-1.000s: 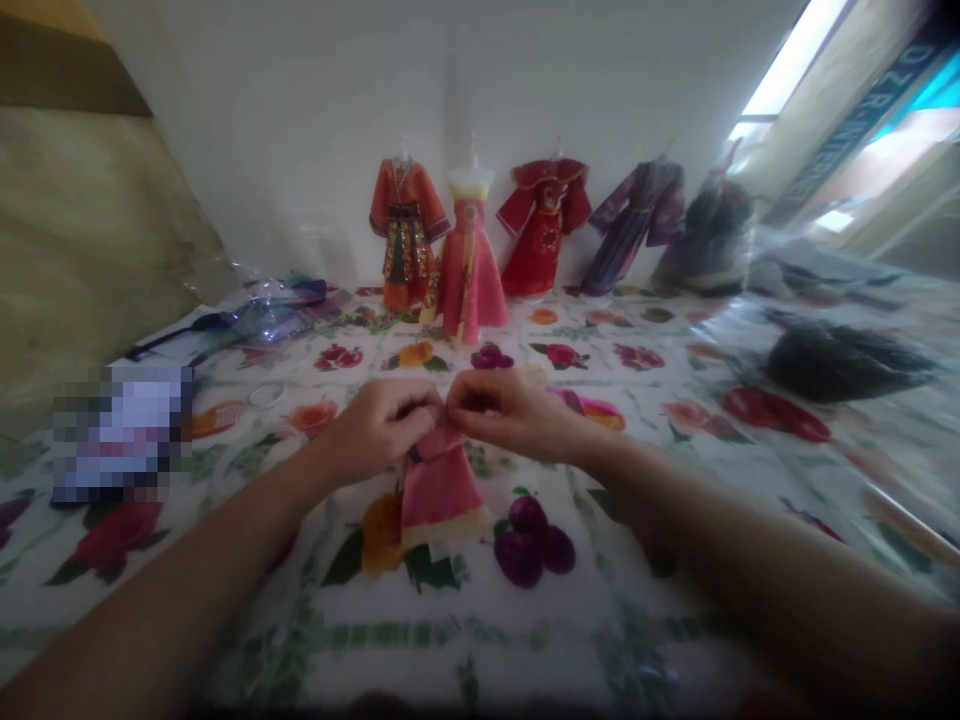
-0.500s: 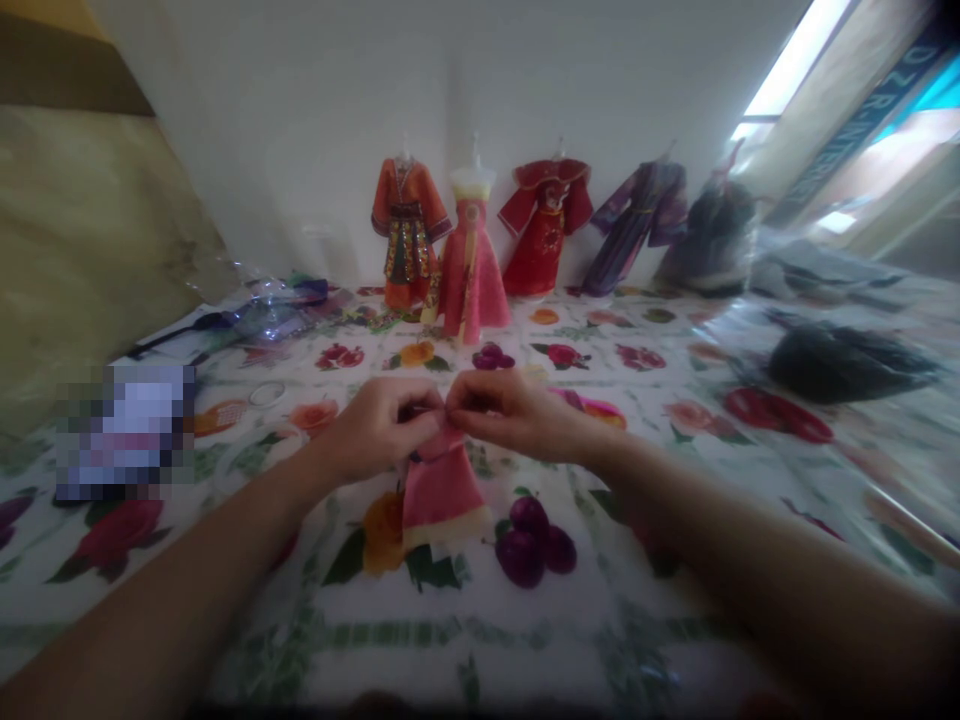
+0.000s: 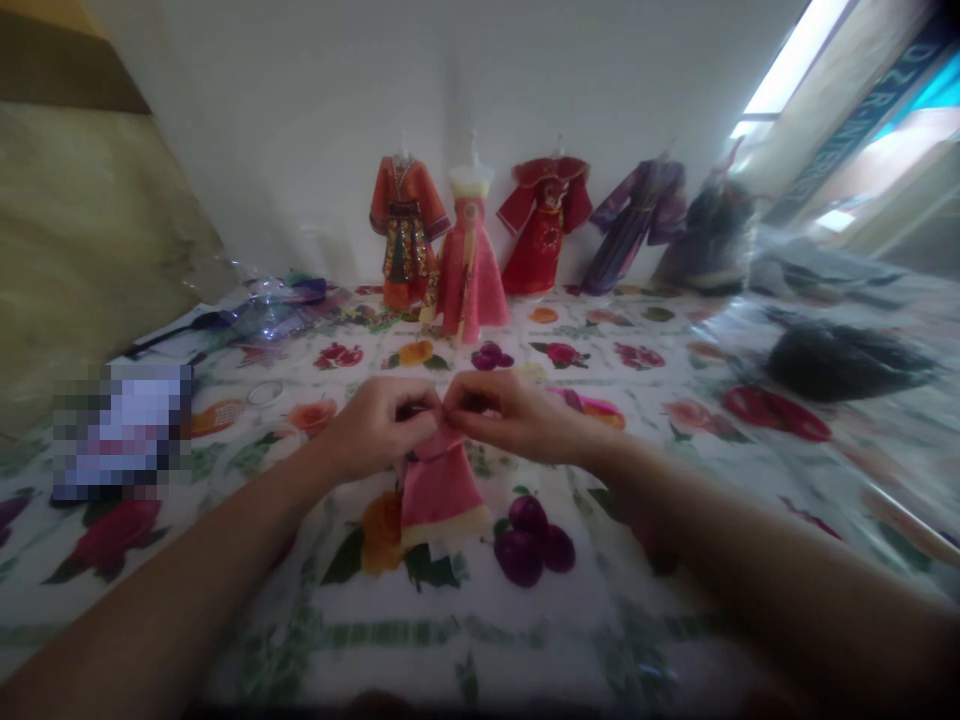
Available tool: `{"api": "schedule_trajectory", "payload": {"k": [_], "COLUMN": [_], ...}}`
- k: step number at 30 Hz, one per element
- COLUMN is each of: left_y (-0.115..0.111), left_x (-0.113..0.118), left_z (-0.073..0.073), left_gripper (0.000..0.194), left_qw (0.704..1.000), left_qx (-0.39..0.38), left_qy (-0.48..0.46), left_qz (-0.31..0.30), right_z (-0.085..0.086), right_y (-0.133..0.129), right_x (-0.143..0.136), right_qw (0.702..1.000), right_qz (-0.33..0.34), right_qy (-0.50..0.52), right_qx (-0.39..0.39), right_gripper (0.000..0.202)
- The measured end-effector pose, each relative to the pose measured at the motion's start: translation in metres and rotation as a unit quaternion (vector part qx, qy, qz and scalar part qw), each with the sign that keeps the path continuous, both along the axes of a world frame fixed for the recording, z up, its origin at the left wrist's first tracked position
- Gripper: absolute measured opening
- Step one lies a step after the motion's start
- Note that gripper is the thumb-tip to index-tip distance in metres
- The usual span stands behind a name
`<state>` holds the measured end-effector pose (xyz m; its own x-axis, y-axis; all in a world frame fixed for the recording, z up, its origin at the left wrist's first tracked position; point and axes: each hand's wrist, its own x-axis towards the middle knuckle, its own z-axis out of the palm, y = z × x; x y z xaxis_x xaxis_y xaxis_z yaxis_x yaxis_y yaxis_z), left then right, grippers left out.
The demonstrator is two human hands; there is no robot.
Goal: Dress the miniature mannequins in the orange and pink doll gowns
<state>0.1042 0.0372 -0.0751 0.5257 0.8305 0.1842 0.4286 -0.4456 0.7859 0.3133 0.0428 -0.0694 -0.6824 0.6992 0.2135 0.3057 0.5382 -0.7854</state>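
Both hands meet over the middle of the table, fingertips pinched close together. My left hand (image 3: pixel 390 425) is closed on the upper part of a small pink doll garment (image 3: pixel 444 488) with a pale cream hem. Against its fingers, my right hand (image 3: pixel 499 410) pinches the same garment near its top edge. The garment's lower part flares out and hangs down toward me over the printed tablecloth (image 3: pixel 465 610). Its top is mostly hidden by the fingers.
Along the white wall stand doll forms in an orange outfit (image 3: pixel 409 225), a pink dress (image 3: pixel 472 260), a red robe (image 3: pixel 551 225) and a purple robe (image 3: pixel 637 220). A black bundle (image 3: pixel 847 360) lies right; clear plastic wrapping (image 3: pixel 277 300) and a ring (image 3: pixel 265 393) lie left.
The view has shifted very slightly. Both hands stay pinched on the pink doll garment in nearly the same place.
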Motion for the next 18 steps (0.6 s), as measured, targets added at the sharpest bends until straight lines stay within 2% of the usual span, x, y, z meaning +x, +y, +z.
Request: {"api": "schedule_trajectory", "payload": {"k": [12,18], "left_y": [-0.0025,-0.0018], "left_x": [0.0016,0.0023], "left_z": [-0.0003,-0.0002], "left_gripper": [0.014,0.013], "left_qw": [1.000,1.000], "left_qx": [0.009,0.006], "left_qy": [0.009,0.008], "left_qz": [0.006,0.006], "right_z": [0.0007,-0.0008], "right_y": [-0.0010,0.0003], "right_x": [-0.0007,0.0002], "right_qw": [1.000,1.000], "right_qz": [-0.024,-0.007], "right_qy": [-0.010,0.006], "right_qx": [0.004,-0.010], "right_gripper": [0.006,0.007]}}
